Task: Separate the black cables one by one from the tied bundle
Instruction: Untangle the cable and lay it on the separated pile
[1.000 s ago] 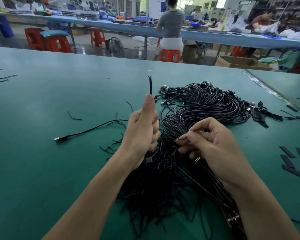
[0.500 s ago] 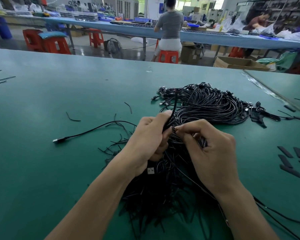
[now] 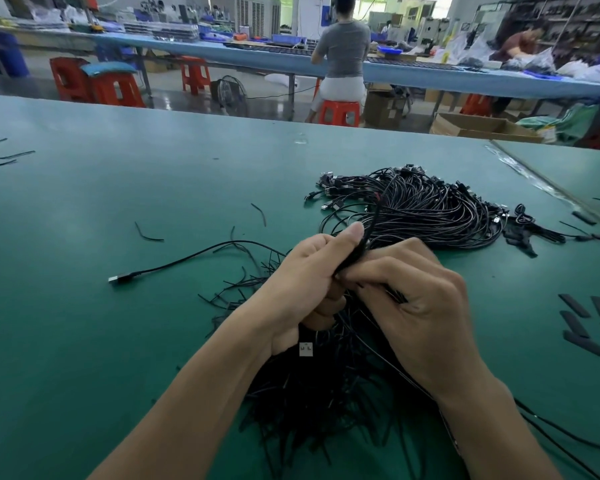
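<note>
L hand (image 3: 302,282) grip still pinching black cable (image 3: 374,216), R hand (image 3: 426,306) grip pinching bundle (image 3: 326,393), little change vs prior

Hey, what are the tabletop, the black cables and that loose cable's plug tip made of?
The tabletop looks like a green rubbery or vinyl mat, satin, with soft reflections. The cables: flexible plastic or rubber jacket, slightly glossy, bending in loose curves. The plug tip: likely metal, silvery and bright.

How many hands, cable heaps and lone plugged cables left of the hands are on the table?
Hands: 2, left hand, right hand
Heaps: 2, near heap, far heap
Single: 1, lone cable
Total: 5
</note>
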